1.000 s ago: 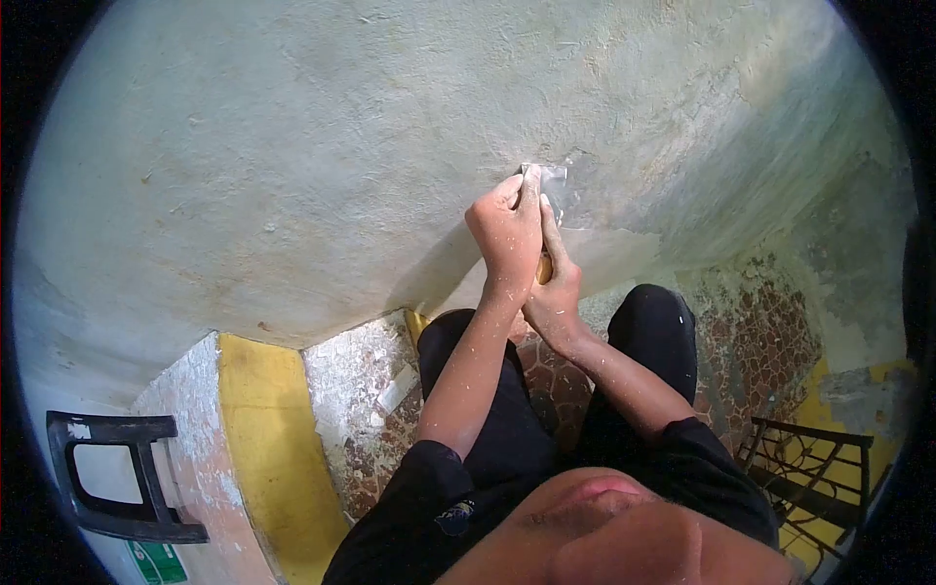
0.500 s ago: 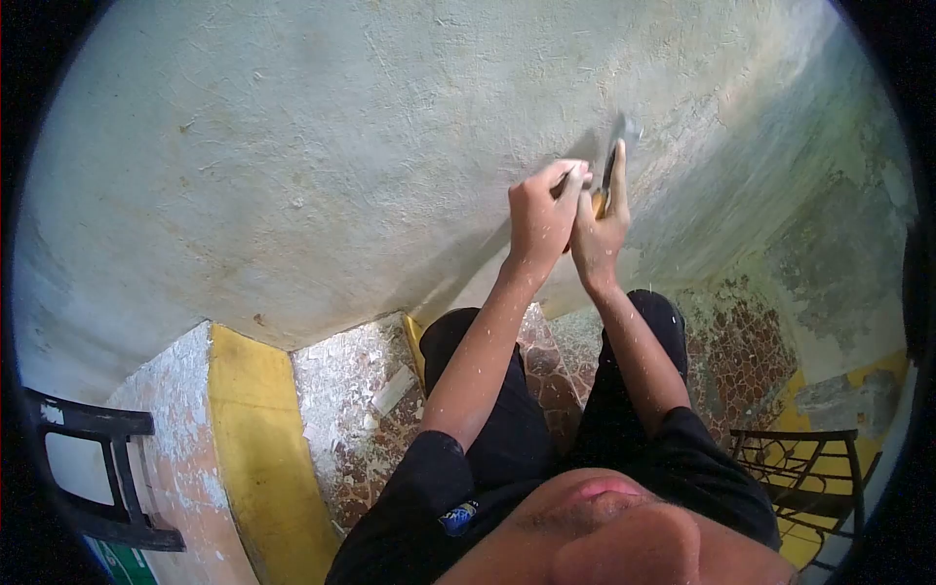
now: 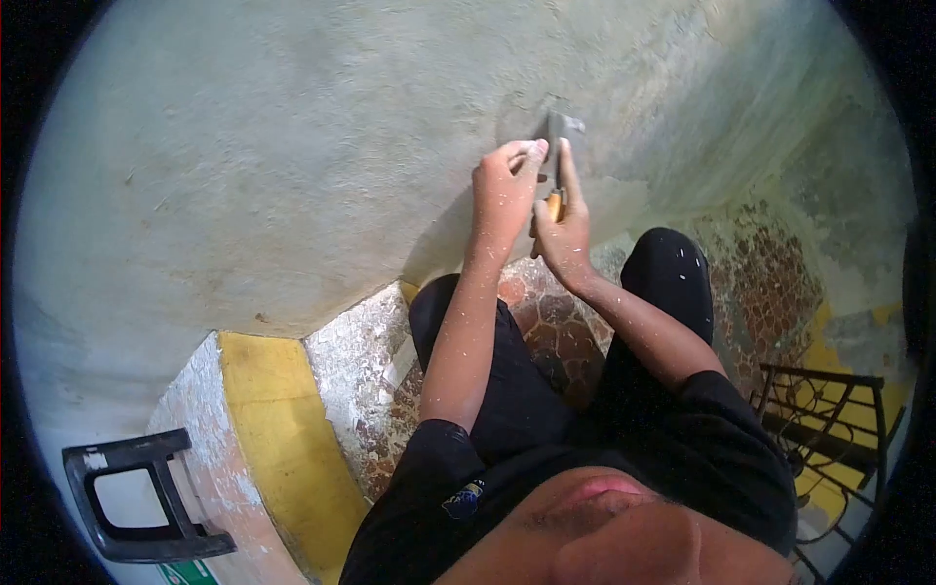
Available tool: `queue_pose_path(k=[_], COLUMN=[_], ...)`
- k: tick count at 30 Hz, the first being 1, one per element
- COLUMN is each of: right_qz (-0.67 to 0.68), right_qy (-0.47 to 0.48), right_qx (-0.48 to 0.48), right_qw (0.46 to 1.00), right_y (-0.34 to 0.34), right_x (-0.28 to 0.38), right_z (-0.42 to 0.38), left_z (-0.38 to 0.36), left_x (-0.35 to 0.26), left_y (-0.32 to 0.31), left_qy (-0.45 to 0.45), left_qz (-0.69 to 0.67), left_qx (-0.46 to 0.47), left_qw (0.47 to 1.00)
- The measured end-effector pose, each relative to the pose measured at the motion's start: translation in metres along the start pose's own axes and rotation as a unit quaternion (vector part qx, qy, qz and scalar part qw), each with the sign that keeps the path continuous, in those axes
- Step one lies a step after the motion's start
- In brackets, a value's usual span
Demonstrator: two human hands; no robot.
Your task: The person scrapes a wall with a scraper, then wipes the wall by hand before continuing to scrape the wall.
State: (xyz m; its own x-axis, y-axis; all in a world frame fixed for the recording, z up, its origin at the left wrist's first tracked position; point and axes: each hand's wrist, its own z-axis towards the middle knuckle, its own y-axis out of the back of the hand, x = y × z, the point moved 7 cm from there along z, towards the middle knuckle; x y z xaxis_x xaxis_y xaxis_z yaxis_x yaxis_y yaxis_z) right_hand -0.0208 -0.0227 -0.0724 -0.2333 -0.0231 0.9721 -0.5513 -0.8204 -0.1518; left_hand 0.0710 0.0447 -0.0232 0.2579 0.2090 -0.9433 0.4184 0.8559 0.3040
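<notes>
My right hand (image 3: 565, 234) is closed round the orange-brown handle of a scraper (image 3: 560, 141), its index finger stretched along the metal blade. The blade's tip rests at or very near the pale painted wall (image 3: 341, 146); the exact contact is hard to see. Close beside the blade is my left hand (image 3: 502, 200), its fingers bent and pinched together. Whatever the left fingers hold, if anything, cannot be made out. White flecks dot both forearms.
Patterned floor tiles (image 3: 556, 341) lie between my knees, with pale debris at the left. A yellow-edged ledge (image 3: 278, 419) and a black plastic frame, perhaps a chair back (image 3: 180, 497), are at left. A dark metal rack (image 3: 829, 419) stands at lower right.
Both hands and the scraper have shifted left along the wall, and the blade, blurred before, now looks sharper. The view has shifted slightly, and my knees look farther apart.
</notes>
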Motion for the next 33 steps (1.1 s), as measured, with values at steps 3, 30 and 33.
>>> queue_pose_path(k=[3,30,33], right_qz=[-0.070,-0.045,-0.076], right_qy=[0.092,-0.302,-0.280], right_qx=[0.020,0.173,0.173], right_qw=[0.993,0.936,0.941], right_y=[-0.003,-0.001,0.001], right_x=[-0.004,-0.119,-0.148], right_z=[0.001,-0.001,0.002], left_z=[-0.003,0.005,-0.001], left_x=[-0.010,0.071,0.076], left_y=[0.004,-0.006,-0.002], left_qy=[-0.034,0.169,0.191], left_qz=[-0.009,0.014,0.097], left_qx=[-0.046,0.037,0.060], left_qw=[0.998,0.985,0.975])
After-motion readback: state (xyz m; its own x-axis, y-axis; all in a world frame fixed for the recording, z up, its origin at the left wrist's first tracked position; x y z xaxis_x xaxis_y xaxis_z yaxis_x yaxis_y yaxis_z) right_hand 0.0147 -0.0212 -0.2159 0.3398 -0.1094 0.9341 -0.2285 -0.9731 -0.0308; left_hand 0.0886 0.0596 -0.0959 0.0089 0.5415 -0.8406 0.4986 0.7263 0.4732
